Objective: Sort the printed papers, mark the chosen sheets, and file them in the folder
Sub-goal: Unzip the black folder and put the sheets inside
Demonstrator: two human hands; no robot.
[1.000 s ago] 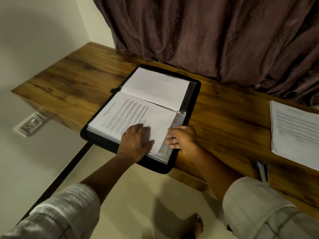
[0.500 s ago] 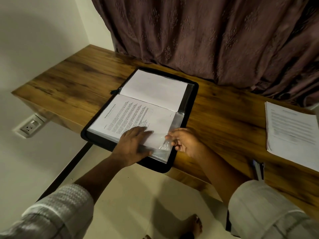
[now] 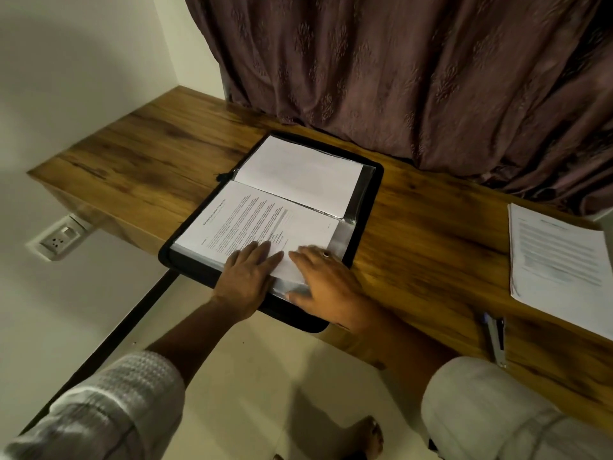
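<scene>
The right grip (image 3: 328, 283) has given up its pinch on the clear sleeve (image 3: 341, 235) and now lies flat on it, fingers spread, holding nothing.

The folder (image 3: 373, 194) lies open on the left half of the tabletop (image 3: 431, 247), its near corner hanging over the front edge. The printed sheet (image 3: 252, 224) fills the folder's near sleeve, and a blank-looking sheet (image 3: 298, 174) fills the far one. The stack of papers (image 3: 557, 260) waits by the right edge, well apart from the folder. The left grip (image 3: 247, 277) is flat too, fingers straight on the printed sheet's near edge, just beside the right one.

From where I stand, the step looks like seating and smoothing the page in its sleeve. The left palm should stay down as an anchor while the right sweeps outward toward the sleeve's open side, so the page sits square. Pressure should be light, since the film is slippery and the overhanging corner could tip.

Against half a second ago, the left grip sits about where it was. The film at the near right corner, lifted then, looks flatter now.
</scene>
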